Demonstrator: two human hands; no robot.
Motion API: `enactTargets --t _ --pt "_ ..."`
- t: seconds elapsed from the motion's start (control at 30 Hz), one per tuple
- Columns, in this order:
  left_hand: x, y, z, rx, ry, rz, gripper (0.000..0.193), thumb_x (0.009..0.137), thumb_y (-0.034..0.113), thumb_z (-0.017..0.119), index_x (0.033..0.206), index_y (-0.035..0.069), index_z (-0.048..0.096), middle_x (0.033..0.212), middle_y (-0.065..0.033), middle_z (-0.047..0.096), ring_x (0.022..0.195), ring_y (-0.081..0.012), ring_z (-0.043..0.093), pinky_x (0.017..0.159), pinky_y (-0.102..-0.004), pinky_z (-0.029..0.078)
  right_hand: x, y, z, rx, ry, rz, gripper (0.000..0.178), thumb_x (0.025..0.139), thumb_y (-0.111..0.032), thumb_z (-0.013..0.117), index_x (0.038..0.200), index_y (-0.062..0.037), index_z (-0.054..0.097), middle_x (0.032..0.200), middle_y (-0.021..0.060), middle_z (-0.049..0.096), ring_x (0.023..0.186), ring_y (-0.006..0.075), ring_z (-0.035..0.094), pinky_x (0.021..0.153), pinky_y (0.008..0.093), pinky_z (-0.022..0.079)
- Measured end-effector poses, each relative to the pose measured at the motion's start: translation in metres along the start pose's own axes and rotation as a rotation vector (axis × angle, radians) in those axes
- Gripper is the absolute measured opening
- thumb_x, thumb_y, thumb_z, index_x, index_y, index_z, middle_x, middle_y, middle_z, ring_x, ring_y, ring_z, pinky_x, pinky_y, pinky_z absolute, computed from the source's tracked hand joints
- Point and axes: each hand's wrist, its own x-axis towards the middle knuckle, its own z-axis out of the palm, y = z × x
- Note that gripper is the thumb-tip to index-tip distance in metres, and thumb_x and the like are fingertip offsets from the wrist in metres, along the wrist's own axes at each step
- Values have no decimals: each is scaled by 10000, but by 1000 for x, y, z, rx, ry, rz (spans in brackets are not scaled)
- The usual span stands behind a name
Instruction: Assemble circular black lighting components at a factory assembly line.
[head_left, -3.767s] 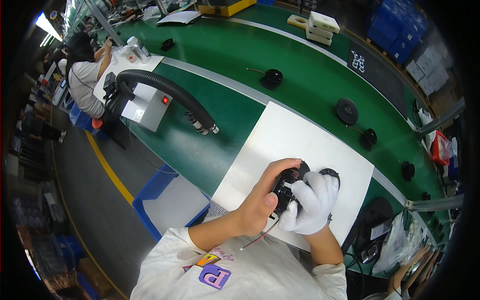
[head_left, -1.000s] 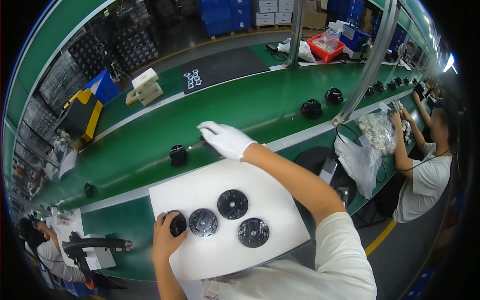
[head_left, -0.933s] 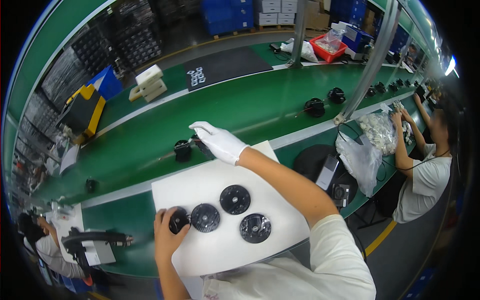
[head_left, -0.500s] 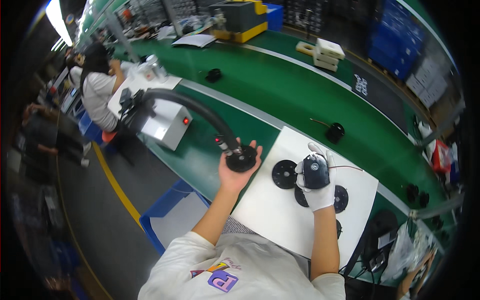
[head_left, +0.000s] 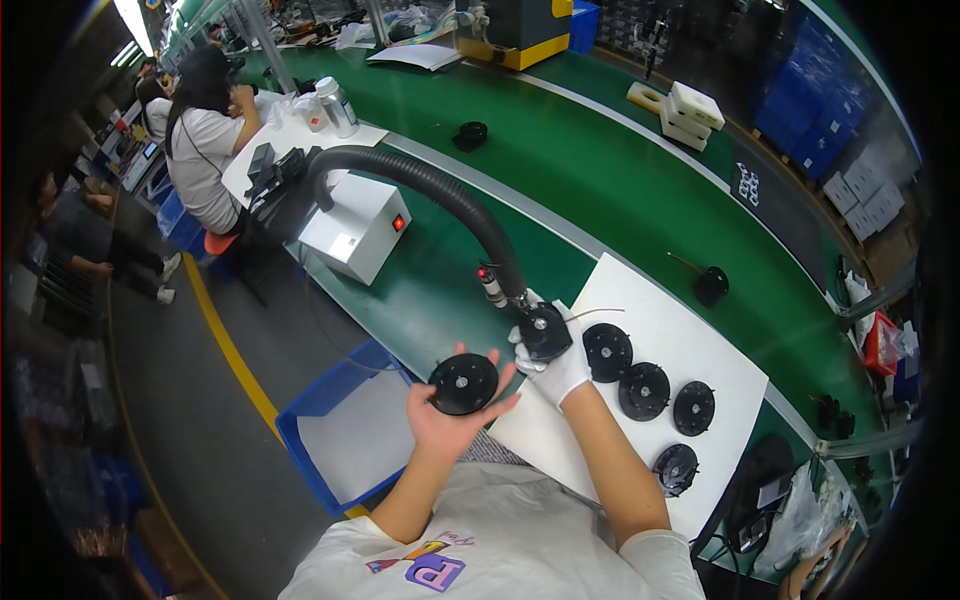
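Observation:
My bare left hand (head_left: pixel 450 415) holds a black round disc (head_left: pixel 462 385) with a pale metal centre and small tabs around its rim. The fingers curl up around the edge, palm beneath. Just to the right, my white-gloved right hand (head_left: pixel 560 370) grips a black rounded housing (head_left: pixel 545 338) with a thin reddish wire trailing to the right. Directly over that housing comes the lower end of a thick ribbed black hose (head_left: pixel 450 185), beside a small metal fitting (head_left: pixel 490 285) with a red tip. Whether the hose end touches the housing I cannot tell.
On the white board (head_left: pixel 600 450) lie several black discs (head_left: pixel 643 391). A white box (head_left: pixel 358 230) with a lit red switch stands left of the hose. A blue bin (head_left: pixel 300 435) sits below. Black parts (head_left: pixel 711 286) rest on the green belt (head_left: pixel 590 190). Another person (head_left: pixel 205 150) sits far left.
My right hand has brought the housing left from above the board to the hose end. My left hand has drawn the disc away from there, down and left. The view has shifted slightly.

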Motion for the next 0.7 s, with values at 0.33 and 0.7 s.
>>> enactTargets --t 0.33,0.7 --pt "26 14 18 240 78 124 508 975 490 448 1378 191 524 1420 -278 472 1295 -482 453 1073 -602 370 9 -3 -5 1 104 32 452 997 -546 417 1256 -226 602 840 125 622 567 208 553 413 264 361" --pt "102 -39 21 -7 -91 -232 544 965 488 427 1423 210 520 1433 -219 418 1209 -375 462 869 -430 477 -144 -24 54 -153 62 -482 444 1041 -372 373 1294 -43 530 842 118 655 612 212 651 490 277 530"
